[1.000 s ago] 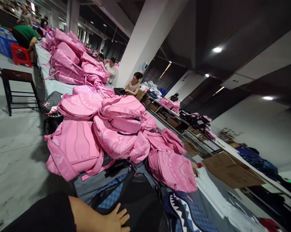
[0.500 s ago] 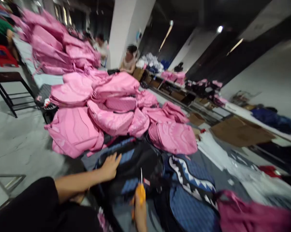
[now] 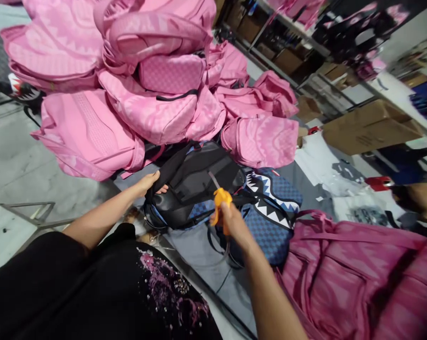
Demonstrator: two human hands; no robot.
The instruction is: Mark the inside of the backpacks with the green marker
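Observation:
A black backpack (image 3: 206,172) with blue checked side panels lies on the grey-covered table, its padded back facing up. My left hand (image 3: 150,183) is closed on the strap at its left edge, with some fingers hidden behind the strap. In my right hand (image 3: 232,218) is an orange air blow gun (image 3: 222,196) with a thin nozzle, which points up and left over the backpack. A clear hose seems to hang below its handle. Close by on the right lies a blue checked backpack (image 3: 266,236) with a shark-teeth pattern, partly behind my right hand.
Pink backpacks (image 3: 157,113) are heaped across the far side of the table. A dark pink backpack (image 3: 344,269) lies at the near right. Beyond are clear plastic bags (image 3: 358,210), a cardboard box (image 3: 372,125) and another person's arm (image 3: 417,200) at the right edge.
The view has tilted down and moved closer to the table. My left hand has gone from lying on the black backpack to gripping its strap. The blow gun now points more to the left.

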